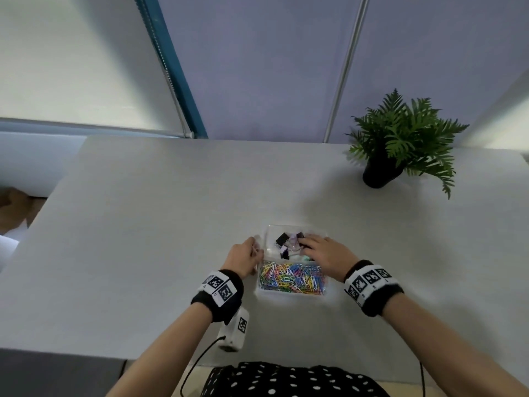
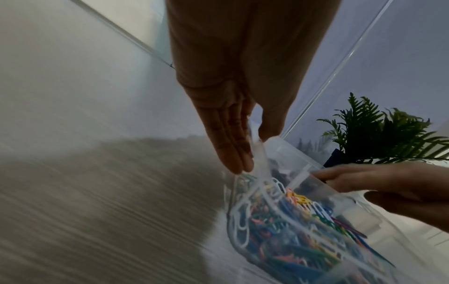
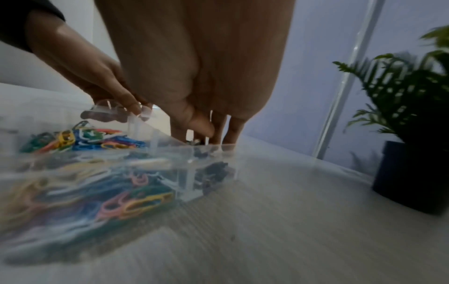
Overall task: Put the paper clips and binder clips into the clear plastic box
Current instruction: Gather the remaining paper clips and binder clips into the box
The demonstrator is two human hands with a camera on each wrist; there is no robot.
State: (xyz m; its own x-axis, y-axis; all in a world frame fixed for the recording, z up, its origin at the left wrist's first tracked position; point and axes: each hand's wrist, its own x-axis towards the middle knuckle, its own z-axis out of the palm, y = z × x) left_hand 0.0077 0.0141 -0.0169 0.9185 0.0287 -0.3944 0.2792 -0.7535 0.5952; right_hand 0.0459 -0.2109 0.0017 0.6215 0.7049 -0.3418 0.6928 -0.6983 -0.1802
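Note:
The clear plastic box stands on the white table just ahead of me. Colourful paper clips fill its near compartment. Black, purple and white binder clips lie in the far one. My left hand pinches the box's left wall, straight fingers outside and thumb on the rim. My right hand reaches down into the far compartment. There its thumb and fingertips come together on a small dark binder clip. Through the right wall I see more binder clips.
A potted fern in a black pot stands at the back right of the table. Under my left forearm lies a white tagged device with a black cable. The table's left edge drops off toward the floor.

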